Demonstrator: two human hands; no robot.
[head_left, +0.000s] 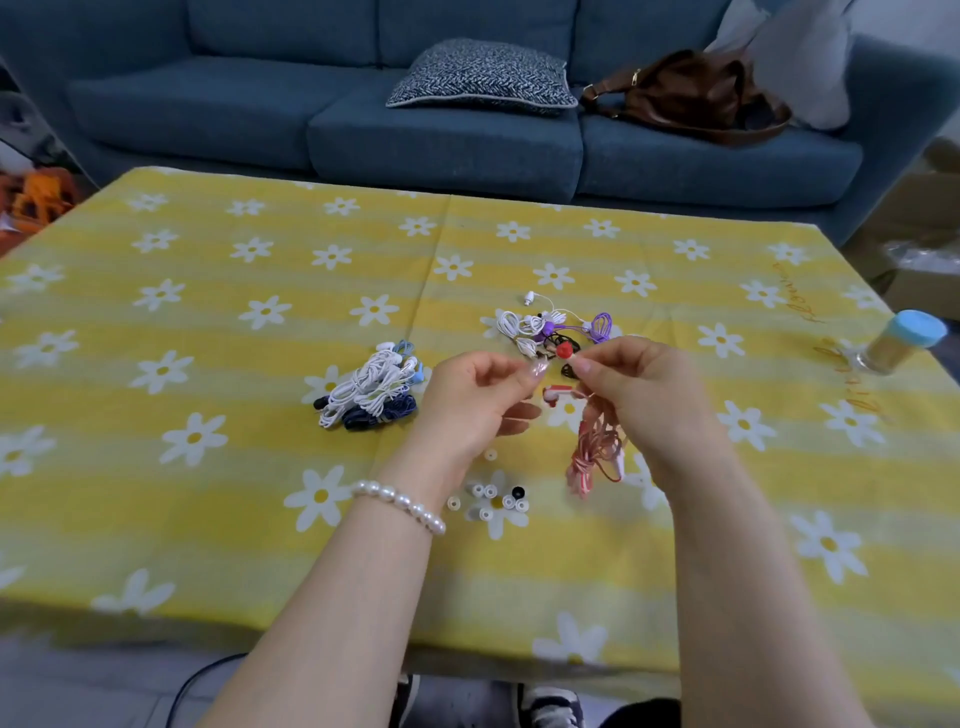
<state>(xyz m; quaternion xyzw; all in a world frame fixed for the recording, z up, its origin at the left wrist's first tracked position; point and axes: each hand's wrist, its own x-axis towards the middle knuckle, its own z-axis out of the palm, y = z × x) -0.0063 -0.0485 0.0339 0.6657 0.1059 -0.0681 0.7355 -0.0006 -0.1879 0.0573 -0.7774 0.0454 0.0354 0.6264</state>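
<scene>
Nearest me, a scatter of small white, clear and black silicone ear tips (493, 501) lies on the yellow daisy-print cloth of the surface (208, 545). They are tiny, soft and light, and a careless sleeve could flick them away.

Just above them I hold both hands close together over the surface. My right hand (639, 389) pinches the red earbud (563, 352) between thumb and forefinger. The red-and-pink wired earphones' coiled cable (597, 447) hangs from the same hand, limp and looped, and does not reach the cloth. My left hand (467, 400) faces it with fingers curled, the fingertips almost at the bud. I cannot tell whether they pinch a clear tip or nothing.

The bud looks like a hard, smooth little shell, so I judge it needs a firm pinch on its body, with the nozzle left free. The thin cable would kink or snag if pulled, so I would not take the load there.

Further off lie a bundle of white, blue and navy earphones (369, 387) to the left and a tangle of white, purple and black ones (556, 327) beyond my hands. A glass jar with a blue lid (904, 343) stands at the right edge. Behind it all is a blue sofa (441, 135) with a speckled cushion (483, 75) and a brown leather bag (696, 96).
</scene>
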